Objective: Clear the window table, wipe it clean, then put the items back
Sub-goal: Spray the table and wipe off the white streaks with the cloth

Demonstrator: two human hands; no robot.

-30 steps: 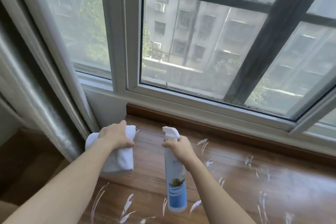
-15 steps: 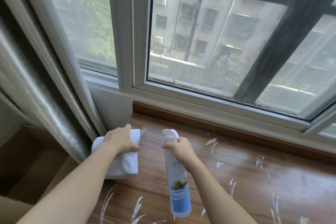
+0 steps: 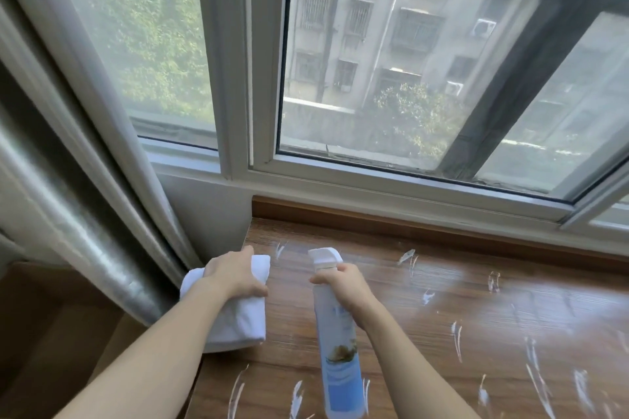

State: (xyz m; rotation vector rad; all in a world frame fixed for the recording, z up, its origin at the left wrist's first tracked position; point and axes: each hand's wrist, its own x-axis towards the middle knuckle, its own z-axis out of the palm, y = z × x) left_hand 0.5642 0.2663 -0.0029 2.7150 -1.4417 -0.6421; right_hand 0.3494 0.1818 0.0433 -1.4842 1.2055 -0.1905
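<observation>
The wooden window table (image 3: 442, 323) carries several white streaks of sprayed cleaner. A folded white cloth (image 3: 240, 320) lies at the table's left end, and my left hand (image 3: 235, 274) rests on its far part with the thumb against its right edge. My right hand (image 3: 343, 286) grips the neck of a white and blue spray bottle (image 3: 337, 360). The bottle's white nozzle points away from me toward the window, just right of the cloth.
A white-framed window (image 3: 408, 177) runs along the table's far edge above a raised wooden lip (image 3: 408, 224). A shiny silver duct (image 3: 68, 214) slants down at the left beside the table's end. Brown cardboard (image 3: 51, 333) sits below at the lower left.
The view has tilted so the hands sit lower in frame. Cloth, bottle and both hands keep the same places relative to each other on the table.
</observation>
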